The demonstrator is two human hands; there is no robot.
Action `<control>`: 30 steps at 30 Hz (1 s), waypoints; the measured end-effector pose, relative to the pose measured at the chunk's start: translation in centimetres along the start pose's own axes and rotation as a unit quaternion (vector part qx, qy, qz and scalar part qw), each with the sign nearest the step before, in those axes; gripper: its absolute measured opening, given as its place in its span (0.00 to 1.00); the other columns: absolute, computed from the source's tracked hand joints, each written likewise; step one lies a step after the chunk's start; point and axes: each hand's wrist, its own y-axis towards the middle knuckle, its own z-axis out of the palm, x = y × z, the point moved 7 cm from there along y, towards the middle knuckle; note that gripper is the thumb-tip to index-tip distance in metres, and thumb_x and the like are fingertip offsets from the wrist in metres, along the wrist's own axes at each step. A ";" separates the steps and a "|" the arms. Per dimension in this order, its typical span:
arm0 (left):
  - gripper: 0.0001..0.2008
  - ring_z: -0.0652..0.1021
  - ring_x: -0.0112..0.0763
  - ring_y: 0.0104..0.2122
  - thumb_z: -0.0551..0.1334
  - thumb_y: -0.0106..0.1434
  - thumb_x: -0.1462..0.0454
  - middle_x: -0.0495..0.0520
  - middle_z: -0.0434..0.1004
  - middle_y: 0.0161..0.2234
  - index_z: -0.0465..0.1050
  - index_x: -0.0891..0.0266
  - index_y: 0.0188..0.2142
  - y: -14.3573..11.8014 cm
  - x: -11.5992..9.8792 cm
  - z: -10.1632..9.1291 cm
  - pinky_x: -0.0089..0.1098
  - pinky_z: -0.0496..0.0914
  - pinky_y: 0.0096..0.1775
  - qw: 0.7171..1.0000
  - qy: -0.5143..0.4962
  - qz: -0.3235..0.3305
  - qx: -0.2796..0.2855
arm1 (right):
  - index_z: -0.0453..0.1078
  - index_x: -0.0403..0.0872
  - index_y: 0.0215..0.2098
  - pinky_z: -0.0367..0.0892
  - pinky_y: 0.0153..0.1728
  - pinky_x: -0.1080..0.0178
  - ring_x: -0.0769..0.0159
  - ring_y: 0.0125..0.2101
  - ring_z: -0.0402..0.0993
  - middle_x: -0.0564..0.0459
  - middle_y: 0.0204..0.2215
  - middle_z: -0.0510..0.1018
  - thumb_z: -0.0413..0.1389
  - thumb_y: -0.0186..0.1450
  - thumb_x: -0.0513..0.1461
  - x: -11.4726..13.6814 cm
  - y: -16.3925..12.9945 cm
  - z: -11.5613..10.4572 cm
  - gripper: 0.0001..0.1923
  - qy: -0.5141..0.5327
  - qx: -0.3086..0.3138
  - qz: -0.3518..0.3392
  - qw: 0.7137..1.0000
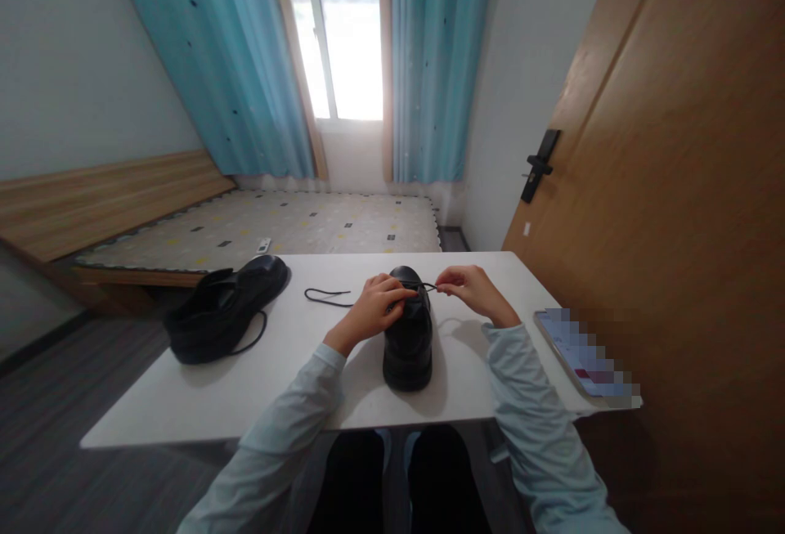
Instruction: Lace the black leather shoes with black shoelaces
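on the white worktop (257,387), near its middle, a black leather shoe (408,338) stands upright with its heel toward the person and its toe toward the bed. both hands are at the top of this shoe, where the lace holes are. the left hand (375,305) lies over the left side of the shoe, its fingers (401,295) curled together on the upper and on the black lace (331,297). the right hand (469,287) is just beside the shoe on the right, and its fingers (442,282) are pinched together on a thin part of the same lace. one end of the lace runs away to the left and lies loose on the worktop, apart from the shoe. both arms wear light blue sleeves.

a second black shoe (224,309) lies at the far left corner of the worktop, well apart from the hands, with its own lace hanging near the sole. a phone (582,354) lies at the right edge of the worktop; its screen is blurred. behind the worktop is a bed (275,223) with a patterned cover, then a window (343,35) between blue curtains (233,60). a brown wooden door (675,190) with a dark handle stands on the right.
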 end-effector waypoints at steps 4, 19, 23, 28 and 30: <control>0.17 0.70 0.39 0.42 0.55 0.61 0.68 0.54 0.76 0.38 0.75 0.56 0.47 0.1 0.0 0.0 0.42 0.63 0.48 1.000 0.003 -0.002 0.002 | 0.76 0.45 0.27 0.67 0.27 0.65 0.68 0.23 0.72 0.53 0.23 0.79 0.60 0.55 0.39 0.3 0.0 0.7 0.04 -0.012 0.024 -0.013 1.000; 0.11 0.71 0.38 0.42 0.59 0.61 0.64 0.54 0.77 0.39 0.75 0.59 0.44 0.3 0.0 -0.1 0.40 0.64 0.46 0.999 0.022 -0.032 -0.010 | 0.77 0.45 0.28 0.65 0.29 0.67 0.70 0.24 0.70 0.53 0.24 0.79 0.63 0.55 0.35 1.0 0.3 2.0 0.02 -0.096 0.039 -0.048 0.993; 0.09 0.72 0.38 0.42 0.61 0.60 0.64 0.52 0.77 0.37 0.75 0.58 0.41 0.3 0.1 0.0 0.40 0.64 0.47 0.999 0.023 -0.044 -0.018 | 0.77 0.45 0.27 0.67 0.31 0.66 0.69 0.25 0.72 0.53 0.24 0.80 0.63 0.54 0.34 1.2 0.4 2.1 0.02 -0.092 0.034 -0.045 0.994; 0.09 0.72 0.39 0.42 0.63 0.59 0.63 0.52 0.78 0.36 0.75 0.59 0.40 0.5 0.1 0.0 0.40 0.65 0.46 0.997 0.017 -0.070 -0.020 | 0.78 0.45 0.28 0.69 0.32 0.65 0.68 0.26 0.75 0.52 0.25 0.81 0.59 0.55 0.32 1.1 0.4 2.3 0.05 -0.082 0.031 -0.039 0.995; 0.10 0.72 0.39 0.42 0.64 0.58 0.64 0.52 0.78 0.37 0.75 0.59 0.41 0.5 0.1 0.1 0.40 0.65 0.46 0.996 0.015 -0.084 -0.019 | 0.78 0.45 0.28 0.70 0.32 0.65 0.68 0.26 0.75 0.52 0.25 0.81 0.58 0.55 0.32 0.8 0.4 2.3 0.06 -0.075 0.036 -0.037 0.996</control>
